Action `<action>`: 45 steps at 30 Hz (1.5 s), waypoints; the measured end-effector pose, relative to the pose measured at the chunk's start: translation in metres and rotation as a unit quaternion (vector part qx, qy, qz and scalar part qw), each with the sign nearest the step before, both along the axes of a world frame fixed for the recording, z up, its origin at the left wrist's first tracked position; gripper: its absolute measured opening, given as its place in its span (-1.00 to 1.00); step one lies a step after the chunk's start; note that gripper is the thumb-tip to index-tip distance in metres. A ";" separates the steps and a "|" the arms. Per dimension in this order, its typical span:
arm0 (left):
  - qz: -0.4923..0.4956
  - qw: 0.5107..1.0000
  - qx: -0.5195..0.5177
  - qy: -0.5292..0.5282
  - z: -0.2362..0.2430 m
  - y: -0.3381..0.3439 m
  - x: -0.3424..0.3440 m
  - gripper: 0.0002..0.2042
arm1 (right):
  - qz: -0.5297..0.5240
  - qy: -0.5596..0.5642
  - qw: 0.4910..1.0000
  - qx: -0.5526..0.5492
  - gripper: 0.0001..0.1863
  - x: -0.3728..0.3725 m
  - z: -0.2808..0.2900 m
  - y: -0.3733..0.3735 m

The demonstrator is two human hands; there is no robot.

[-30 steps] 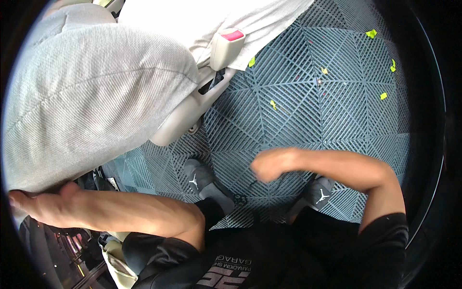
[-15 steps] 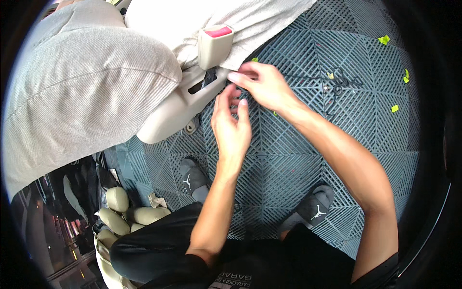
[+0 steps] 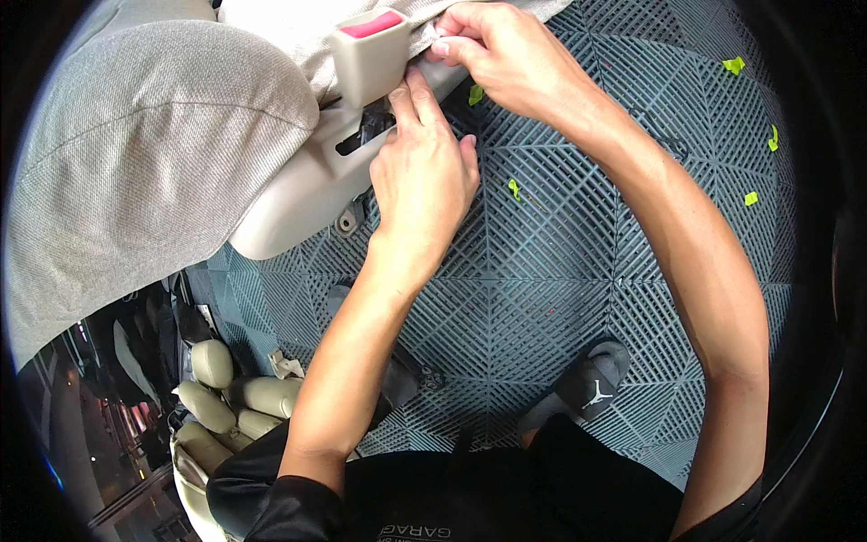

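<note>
A car seat (image 3: 163, 135) covered in beige-grey cloth fills the upper left. Its pale plastic side trim (image 3: 293, 203) runs along the lower edge, and a beige seat belt buckle (image 3: 370, 61) with a red button stands up beside the cushion. My right hand (image 3: 519, 68) pinches the edge of the fabric seat cover (image 3: 423, 38) between thumb and fingers, right of the buckle. My left hand (image 3: 420, 176) reaches in below the buckle, index and middle fingers stretched against the trim, thumb apart; its fingertips are partly hidden by the buckle.
Grey slatted floor tiles (image 3: 542, 244) lie beneath, with scattered yellow-green scraps (image 3: 733, 66). Dark cord (image 3: 664, 135) is partly behind my right forearm. Several beige padded pieces (image 3: 208, 406) sit at lower left. A metal bracket (image 3: 348, 219) shows under the trim. My feet wear dark slides (image 3: 591, 384).
Both hands have moved up and forward along the seat edge. The right hand now grips the cover fabric farther up, and the left fingers have gone from curled to stretched under the buckle.
</note>
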State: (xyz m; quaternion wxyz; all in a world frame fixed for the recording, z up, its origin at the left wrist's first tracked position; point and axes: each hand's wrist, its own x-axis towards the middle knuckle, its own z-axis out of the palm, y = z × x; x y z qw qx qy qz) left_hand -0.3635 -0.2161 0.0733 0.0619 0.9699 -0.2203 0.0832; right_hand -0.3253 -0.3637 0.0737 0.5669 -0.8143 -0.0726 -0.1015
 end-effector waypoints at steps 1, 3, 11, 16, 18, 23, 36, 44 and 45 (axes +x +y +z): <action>-0.010 1.000 0.000 -0.021 0.000 0.003 0.008 -0.33 | -0.001 -0.026 1.000 -0.011 -0.78 -0.001 -0.001 -0.002; 0.004 1.000 -0.005 -0.024 0.001 0.000 0.022 -0.39 | -0.005 -0.077 0.996 -0.033 -0.80 -0.005 -0.002 -0.008; -0.009 0.997 0.021 -0.068 0.007 -0.009 0.036 -0.59 | -0.081 -0.214 0.960 -0.161 -0.87 -0.001 -0.035 0.002; 0.019 0.996 0.025 -0.080 0.005 -0.010 0.040 -0.76 | -0.133 -0.105 0.983 -0.075 -0.85 -0.002 -0.025 0.013; 0.065 0.996 -0.001 -0.065 0.001 -0.015 0.039 -0.82 | -0.121 -0.018 0.992 0.038 -0.84 -0.005 -0.012 0.025; 0.040 0.993 -0.084 -0.072 -0.004 -0.010 0.046 -0.72 | -0.124 -0.056 0.990 0.040 -0.82 0.007 -0.021 0.033; -0.146 0.981 -0.021 0.130 0.035 0.020 -0.010 -0.68 | -0.012 -0.247 0.968 -0.045 -0.80 0.006 -0.031 0.014; 0.301 0.288 -0.862 0.288 -0.078 0.055 -0.005 -0.65 | 0.036 -0.168 0.982 -0.073 -0.72 0.007 -0.020 0.027; 0.291 0.188 -0.898 0.270 -0.081 0.047 0.001 -0.60 | 0.037 -0.153 0.985 -0.074 -0.72 0.006 -0.020 0.026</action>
